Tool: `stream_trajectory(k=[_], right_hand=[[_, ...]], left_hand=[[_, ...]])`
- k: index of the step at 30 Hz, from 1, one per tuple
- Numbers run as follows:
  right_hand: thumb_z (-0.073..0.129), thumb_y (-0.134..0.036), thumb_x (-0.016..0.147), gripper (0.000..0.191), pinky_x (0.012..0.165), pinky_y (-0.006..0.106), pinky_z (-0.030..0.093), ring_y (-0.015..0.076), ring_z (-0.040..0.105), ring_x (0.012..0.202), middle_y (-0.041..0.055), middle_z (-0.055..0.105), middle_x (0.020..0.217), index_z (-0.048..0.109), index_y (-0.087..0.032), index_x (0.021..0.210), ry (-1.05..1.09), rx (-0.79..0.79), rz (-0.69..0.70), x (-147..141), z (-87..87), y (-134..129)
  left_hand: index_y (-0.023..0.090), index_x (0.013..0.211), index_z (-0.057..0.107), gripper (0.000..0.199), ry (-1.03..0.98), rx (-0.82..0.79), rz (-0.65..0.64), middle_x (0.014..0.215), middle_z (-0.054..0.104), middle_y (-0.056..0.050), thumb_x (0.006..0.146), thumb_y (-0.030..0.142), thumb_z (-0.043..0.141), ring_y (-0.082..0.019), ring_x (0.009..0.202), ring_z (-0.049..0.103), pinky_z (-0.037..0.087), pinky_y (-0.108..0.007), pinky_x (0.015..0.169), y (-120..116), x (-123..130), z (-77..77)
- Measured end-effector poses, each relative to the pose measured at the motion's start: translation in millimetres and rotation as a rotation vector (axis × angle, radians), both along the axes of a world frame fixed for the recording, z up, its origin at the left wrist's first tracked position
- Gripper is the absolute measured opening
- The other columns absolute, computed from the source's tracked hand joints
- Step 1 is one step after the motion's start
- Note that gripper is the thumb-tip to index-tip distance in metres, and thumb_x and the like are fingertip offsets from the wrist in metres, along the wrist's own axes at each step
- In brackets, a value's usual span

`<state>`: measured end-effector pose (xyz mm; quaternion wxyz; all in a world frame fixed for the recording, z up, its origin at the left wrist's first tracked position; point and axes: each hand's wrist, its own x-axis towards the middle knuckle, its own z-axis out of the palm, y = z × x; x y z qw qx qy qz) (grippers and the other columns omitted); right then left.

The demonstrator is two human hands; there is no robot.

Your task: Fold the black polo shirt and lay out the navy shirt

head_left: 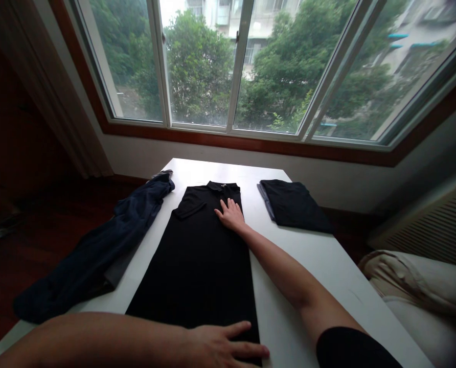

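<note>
So the black shirt [208, 255] is lying flat on the white table [289, 255], collar toward the window [235, 66]. Your right hand [232, 215] is open, palm down near the collar, arm stretched way out. Your left hand [222, 347] is open too, arm crossing low over the shirt's near end. Dark clothes [109, 245] sit left, a folded stack [295, 205] right.

Wide window [233, 66] above dark reddish floor [5, 266]

The person wears one short black sleeve [352, 348]. It is plain, and its edge is curved, near the right elbow [308, 302]. The right hand [231, 214] and left hand [222, 348] are bare.
</note>
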<state>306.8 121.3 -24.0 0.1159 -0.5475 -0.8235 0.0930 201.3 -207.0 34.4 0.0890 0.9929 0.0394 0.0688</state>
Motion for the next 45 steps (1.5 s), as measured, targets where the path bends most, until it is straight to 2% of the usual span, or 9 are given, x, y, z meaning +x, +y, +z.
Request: stream_trajectory(k=[7, 15, 19, 22, 25, 30, 35, 42, 45], right_hand=[[0.027, -0.073, 0.103, 0.081, 0.126, 0.045, 0.008, 0.0291, 0.01, 0.159, 0.0147, 0.017, 0.171, 0.027, -0.023, 0.166, -0.074, -0.018, -0.02, 12.1, 11.8, 27.4], [0.034, -0.06, 0.107, 0.068, 0.124, 0.046, 0.014, 0.0298, 0.016, 0.158, 0.0144, 0.022, 0.17, 0.028, -0.026, 0.165, -0.121, 0.029, -0.005, 34.6, 31.3, 36.1], [0.044, -0.043, 0.108, 0.052, 0.123, 0.045, 0.02, 0.0288, 0.027, 0.153, 0.0163, 0.037, 0.163, 0.05, -0.019, 0.154, -0.093, 0.148, 0.102, 27.3, 42.8, 7.1], [0.048, -0.03, 0.106, 0.035, 0.117, 0.039, 0.031, 0.0256, 0.046, 0.137, 0.0165, 0.058, 0.143, 0.071, -0.015, 0.127, -0.039, 0.21, 0.245, 8.3, 49.8, -32.8], [0.052, -0.027, 0.104, 0.028, 0.107, 0.036, 0.042, 0.0235, 0.058, 0.116, 0.0143, 0.069, 0.117, 0.075, -0.014, 0.11, -0.027, 0.186, 0.475, -18.9, 58.0, -88.1], [0.051, -0.044, 0.104, 0.034, 0.087, 0.03, 0.052, 0.0198, 0.067, 0.099, 0.0057, 0.072, 0.111, 0.065, -0.025, 0.13, 0.031, 0.062, 0.953, -61.7, 78.2, -194.5], [0.043, -0.06, 0.101, 0.05, 0.062, 0.033, 0.056, 0.0261, 0.073, 0.081, 0.0084, 0.074, 0.102, 0.058, -0.028, 0.137, -0.128, -0.138, 0.955, -87.5, 90.3, -258.5], [0.048, -0.066, 0.094, 0.051, 0.052, 0.034, 0.055, 0.0284, 0.073, 0.07, 0.0074, 0.076, 0.092, 0.06, -0.032, 0.131, -0.218, -0.3, 0.956, -104.9, 81.5, -271.1], [0.047, -0.066, 0.097, 0.043, 0.057, 0.035, 0.057, 0.0277, 0.074, 0.075, 0.0062, 0.076, 0.094, 0.069, -0.03, 0.109, -0.242, -0.351, 0.975, -101.3, 78.5, -273.9]], left_hand=[[0.024, 0.16, 0.041, 0.059, 0.01, -0.031, -0.008, 0.17, 0.028, 0.001, 0.103, 0.04, 0.037, -0.024, 0.159, 0.015, 0.022, -0.051, 0.128, 22.5, 22.9, 10.4], [0.024, 0.156, 0.046, 0.061, -0.061, 0.005, 0.053, 0.164, 0.041, -0.005, 0.105, 0.056, 0.037, -0.028, 0.155, 0.031, 0.029, -0.051, 0.124, 34.5, 52.0, 5.1], [0.024, 0.136, 0.064, 0.043, -0.189, -0.059, 0.13, 0.141, 0.066, -0.005, 0.105, 0.046, 0.043, -0.023, 0.13, 0.059, 0.038, -0.04, 0.118, 52.4, 34.6, 10.5], [0.023, 0.111, 0.072, 0.029, -0.324, -0.072, 0.477, 0.112, 0.075, -0.005, 0.103, 0.034, 0.047, -0.02, 0.101, 0.068, 0.048, -0.035, 0.1, 91.2, -8.6, 26.3], [0.022, 0.094, 0.072, 0.026, -0.456, -0.013, 0.899, 0.102, 0.072, -0.007, 0.1, 0.029, 0.048, -0.021, 0.099, 0.066, 0.049, -0.034, 0.094, 153.0, -65.9, 39.3], [0.022, 0.103, 0.074, 0.021, -0.319, -0.174, 1.477, 0.114, 0.071, -0.007, 0.093, 0.027, 0.057, -0.022, 0.11, 0.065, 0.047, -0.028, 0.098, 262.2, -140.8, 29.1], [0.016, 0.121, 0.07, 0.036, -0.267, -0.314, 1.646, 0.112, 0.075, -0.012, 0.087, 0.024, 0.065, -0.026, 0.104, 0.071, 0.051, -0.03, 0.088, 329.7, -158.1, 9.5], [0.019, 0.129, 0.065, 0.049, -0.34, -0.491, 1.698, 0.103, 0.078, -0.009, 0.081, 0.025, 0.073, -0.025, 0.093, 0.074, 0.055, -0.026, 0.074, 388.9, -139.4, 2.5], [0.017, 0.133, 0.062, 0.059, -0.376, -0.586, 1.702, 0.098, 0.077, -0.009, 0.077, 0.027, 0.078, -0.025, 0.084, 0.075, 0.056, -0.027, 0.068, 406.0, -134.4, 0.2]])
